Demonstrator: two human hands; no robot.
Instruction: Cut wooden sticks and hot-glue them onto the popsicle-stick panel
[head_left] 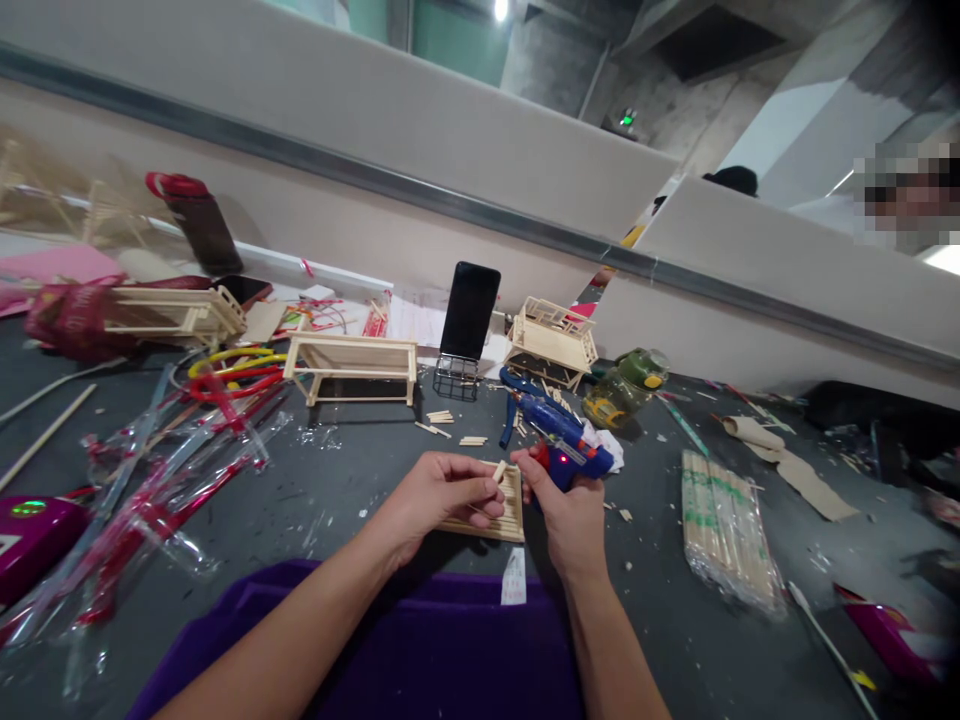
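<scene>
Thumb and fingers of my left hand point(450, 492) pinch a short piece of wooden stick point(500, 472). Under that hand, partly covered by it, lies a slatted wooden panel point(511, 512) with a raised frame. My right hand point(568, 505) is wrapped round a blue hot glue gun point(556, 425) with a red light on its side. The gun's body points up and to the left, away from the panel. The fingertips of both hands are close together above the panel's right end.
Small stick-built furniture models stand behind, one a bench-like frame point(352, 345), another with railings point(551, 340). A phone point(470, 310) leans on a wire stand point(456, 375). Cut sticks point(440, 416) lie nearby. Bagged sticks point(724, 520) are right, crumpled plastic wrappers point(161, 510) left.
</scene>
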